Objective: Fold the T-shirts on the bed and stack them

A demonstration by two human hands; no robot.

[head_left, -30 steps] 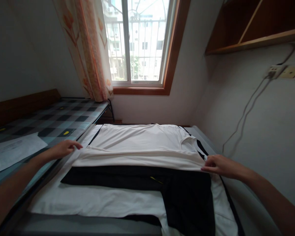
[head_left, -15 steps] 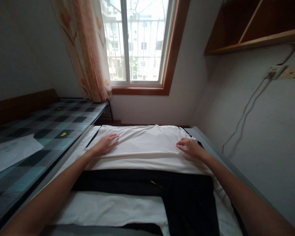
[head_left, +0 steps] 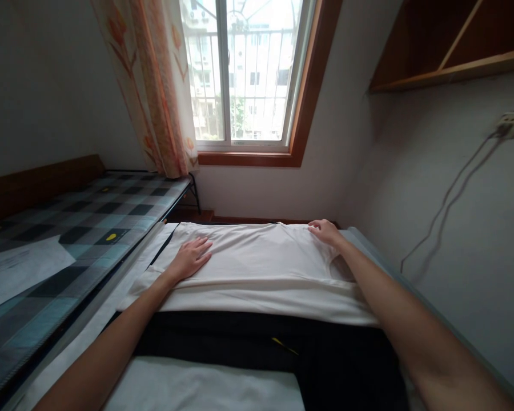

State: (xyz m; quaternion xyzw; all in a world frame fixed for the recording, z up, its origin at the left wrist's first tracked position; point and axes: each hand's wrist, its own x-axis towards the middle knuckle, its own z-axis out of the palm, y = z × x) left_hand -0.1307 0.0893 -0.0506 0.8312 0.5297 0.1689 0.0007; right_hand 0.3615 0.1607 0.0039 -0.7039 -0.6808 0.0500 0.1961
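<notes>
A white garment [head_left: 257, 251], lightly creased, lies spread across the far part of the surface in front of me. My left hand [head_left: 191, 258] rests flat on its left side, fingers spread. Over at the far right corner, my right hand [head_left: 324, 229] touches the cloth with its fingers stretched loosely to the left; nothing shows in them. Nearer to me lies a black garment [head_left: 223, 337] with a small yellow mark, partly under the white fabric. Its right part runs toward me and out of view.
To the left stands a bed with a checked mattress [head_left: 137, 197], a sheet of paper [head_left: 25, 271] on it. A window [head_left: 240, 85] with a floral curtain [head_left: 154, 85] is ahead. On the right are a wall shelf [head_left: 449, 68], a socket [head_left: 512, 124] and a hanging cord [head_left: 445, 200].
My right hand has moved away from me to the far edge of the white garment, its fingers straightening. My left hand stays on the cloth. The view has shifted slightly.
</notes>
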